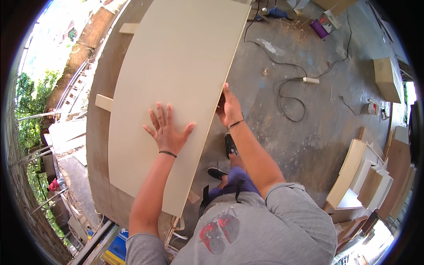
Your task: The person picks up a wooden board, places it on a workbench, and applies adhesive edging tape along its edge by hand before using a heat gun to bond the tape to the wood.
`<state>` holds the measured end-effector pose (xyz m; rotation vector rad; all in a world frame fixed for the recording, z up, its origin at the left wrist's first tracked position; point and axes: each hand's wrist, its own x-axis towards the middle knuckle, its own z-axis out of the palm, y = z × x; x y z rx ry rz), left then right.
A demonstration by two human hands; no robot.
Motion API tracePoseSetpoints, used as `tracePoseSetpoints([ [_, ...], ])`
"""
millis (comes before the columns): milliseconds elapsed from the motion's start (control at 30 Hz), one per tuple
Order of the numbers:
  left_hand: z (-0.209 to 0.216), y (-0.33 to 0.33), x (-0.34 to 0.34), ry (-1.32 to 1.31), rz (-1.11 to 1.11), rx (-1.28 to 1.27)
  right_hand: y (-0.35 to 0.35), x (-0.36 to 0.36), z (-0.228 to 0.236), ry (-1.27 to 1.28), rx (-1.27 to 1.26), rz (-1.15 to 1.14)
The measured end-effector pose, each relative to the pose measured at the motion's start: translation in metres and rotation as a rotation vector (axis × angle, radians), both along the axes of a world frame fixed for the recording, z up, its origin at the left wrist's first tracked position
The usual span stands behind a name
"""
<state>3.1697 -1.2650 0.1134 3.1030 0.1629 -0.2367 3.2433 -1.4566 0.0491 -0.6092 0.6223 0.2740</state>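
A large white board (pixel 176 66) lies flat in front of me, its long right edge running toward my body. My left hand (pixel 170 134) rests on its top face, palm down with the fingers spread. At that right edge is my right hand (pixel 230 108), its thumb up along the rim and its fingers curled in under the board, partly hidden. Beneath the board, wooden strips (pixel 104 103) stick out on the left over a brown worktop (pixel 99 145).
On the grey floor to the right lie a black cable (pixel 282 104) and a white power strip (pixel 311 80). Farther off is a purple box (pixel 319 28). Cabinet parts (pixel 353 176) stand at the right, near a pale wooden box (pixel 386 79). Railings and plants show at the left.
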Motion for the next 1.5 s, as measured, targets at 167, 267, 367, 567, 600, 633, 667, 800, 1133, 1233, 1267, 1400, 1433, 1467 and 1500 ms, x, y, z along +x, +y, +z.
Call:
tracePoseSetpoints([
  [167, 0.000, -0.002, 0.001, 0.018, 0.010, -0.011, -0.022, 0.039, 0.013, -0.024, -0.224, 0.074],
  [267, 0.002, -0.004, 0.005, 0.024, 0.006, 0.001, -0.025, 0.045, 0.021, -0.063, -0.343, 0.086],
  [367, 0.000, -0.002, 0.010, -0.032, 0.010, -0.008, -0.023, 0.059, 0.019, -0.119, -0.335, 0.044],
  [567, -0.013, -0.008, 0.031, -0.150, -0.006, -0.075, -0.036, 0.093, -0.003, -0.140, -0.318, 0.069],
  [600, -0.011, -0.008, 0.032, -0.154, -0.017, -0.095, -0.035, 0.094, -0.005, -0.150, -0.315, 0.070],
  [633, -0.010, -0.004, 0.031, -0.165, -0.034, -0.115, -0.038, 0.099, -0.008, -0.190, -0.329, 0.078],
  [667, -0.013, 0.003, 0.019, -0.161, -0.103, -0.177, -0.038, 0.095, -0.010, -0.227, -0.342, 0.091],
  [800, 0.002, 0.006, -0.058, -0.015, -0.282, -0.310, -0.033, 0.073, 0.006, -0.278, -0.530, -0.003],
  [1133, 0.025, 0.078, -0.313, 0.209, -0.044, -0.256, 0.028, -0.065, 0.014, -0.167, -0.583, 0.190],
  [1233, 0.024, 0.079, -0.318, 0.177, -0.071, -0.230, 0.043, -0.116, 0.022, -0.142, -0.579, 0.269],
  [1267, 0.025, 0.079, -0.314, 0.154, -0.094, -0.205, 0.045, -0.126, 0.026, -0.139, -0.567, 0.281],
  [1400, 0.016, 0.088, -0.316, 0.038, -0.175, -0.264, 0.045, -0.134, 0.033, -0.135, -0.605, 0.238],
  [1433, 0.014, 0.090, -0.318, 0.000, -0.194, -0.275, 0.046, -0.133, 0.029, -0.128, -0.631, 0.250],
  [1467, 0.012, 0.093, -0.323, -0.022, -0.197, -0.284, 0.050, -0.132, 0.030, -0.132, -0.644, 0.270],
  [1500, 0.010, 0.095, -0.326, -0.043, -0.199, -0.292, 0.055, -0.132, 0.030, -0.134, -0.657, 0.291],
])
